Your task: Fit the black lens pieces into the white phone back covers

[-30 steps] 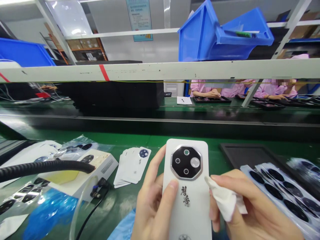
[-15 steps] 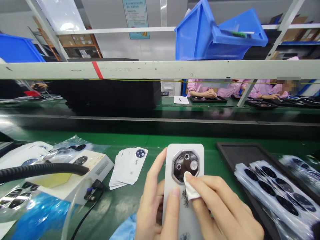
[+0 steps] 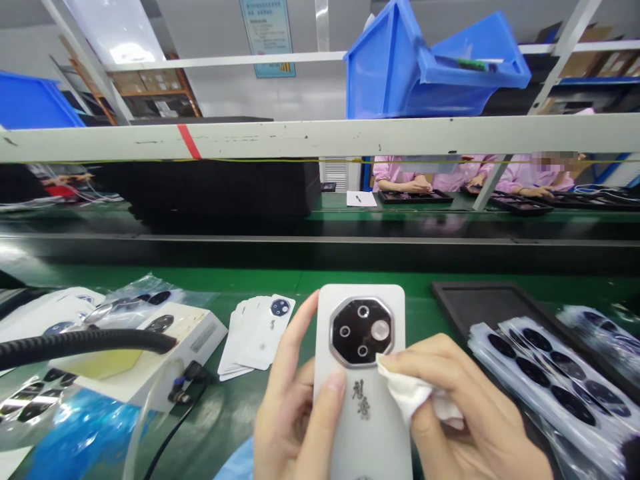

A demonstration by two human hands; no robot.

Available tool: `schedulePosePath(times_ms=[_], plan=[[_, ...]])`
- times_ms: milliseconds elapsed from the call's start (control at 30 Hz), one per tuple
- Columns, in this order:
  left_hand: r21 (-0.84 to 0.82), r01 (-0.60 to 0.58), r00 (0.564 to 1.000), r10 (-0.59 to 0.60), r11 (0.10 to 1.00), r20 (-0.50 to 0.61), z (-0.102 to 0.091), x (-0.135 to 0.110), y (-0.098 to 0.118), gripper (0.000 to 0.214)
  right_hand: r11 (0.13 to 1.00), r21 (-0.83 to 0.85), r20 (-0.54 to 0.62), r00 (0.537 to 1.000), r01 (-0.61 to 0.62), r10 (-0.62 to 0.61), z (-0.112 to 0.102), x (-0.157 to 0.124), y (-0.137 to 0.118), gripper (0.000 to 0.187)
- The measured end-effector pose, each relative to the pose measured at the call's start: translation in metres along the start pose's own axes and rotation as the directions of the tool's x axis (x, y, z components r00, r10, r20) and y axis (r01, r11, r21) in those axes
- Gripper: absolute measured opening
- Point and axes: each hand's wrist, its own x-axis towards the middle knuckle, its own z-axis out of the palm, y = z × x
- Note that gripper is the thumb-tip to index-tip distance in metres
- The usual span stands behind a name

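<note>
Across the green bench (image 3: 235, 413), I see a white box (image 3: 205, 337) on the left, then fanned white panels (image 3: 260, 337). Mid-view, my left hand (image 3: 295, 413) grips the white phone (image 3: 380, 433) between thumb and fingers; my right hand (image 3: 470, 407) pinches a white cloth (image 3: 407, 393) at its camera plate's lower right edge, near bagged parts (image 3: 550, 377).

White phone (image 3: 363, 433), back showing, crumpled white cloth (image 3: 411, 395)
</note>
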Motion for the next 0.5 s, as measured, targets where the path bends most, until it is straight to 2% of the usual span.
schedulePosePath(times_ms=[100,167,367,500], plan=[[-0.04,0.039,0.999,-0.039,0.998,0.001,-0.0006,0.002,0.0029,0.056,0.982,0.184,-0.083,0.995,-0.046,0.062,0.0006,0.0013,-0.0023,0.019],[-0.067,0.072,0.997,-0.072,0.995,0.008,-0.0003,0.002,0.0043,0.058,0.973,0.223,-0.118,0.99,-0.054,0.082,0.0023,0.0001,-0.0031,0.019],[-0.117,0.147,0.989,-0.143,0.982,0.038,0.0008,0.0017,0.0055,0.062,0.978,0.206,-0.132,0.989,-0.035,0.063,0.0024,-0.0006,0.0008,0.018],[-0.1,0.074,0.997,-0.071,0.992,0.033,0.0013,0.0038,0.0036,0.059,0.993,0.107,-0.05,0.997,0.058,-0.053,-0.0036,0.0051,0.0062,0.021]])
